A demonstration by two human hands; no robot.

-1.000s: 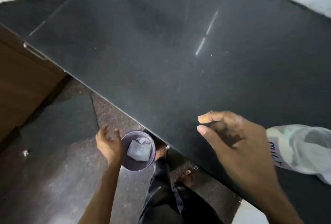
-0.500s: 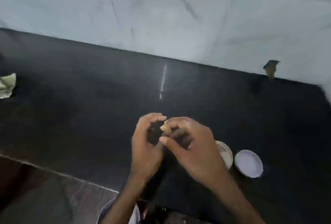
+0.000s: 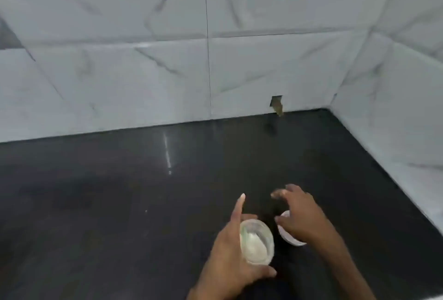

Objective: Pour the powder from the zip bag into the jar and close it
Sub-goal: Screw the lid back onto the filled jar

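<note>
This desk point(image 3: 119, 204) is dark polished stone, glossy, light streak bouncing off it. The wall tiles point(image 3: 119, 72) behind are white marble-look, smooth w/ soft sheen. The jar point(image 3: 270, 249) is clear & shiny, glass or plastic can't tell; powder point(image 3: 254, 247) inside fine, matt white; lid point(image 3: 290, 239) smooth white, prob. plastic.

Dark counter point(image 3: 115, 208) gives free passage across left and centre; tiled walls point(image 3: 134, 77) block top and right. The jar point(image 3: 256, 244) and lid point(image 3: 287, 238) crowd the lower centre, narrowly apart.
</note>
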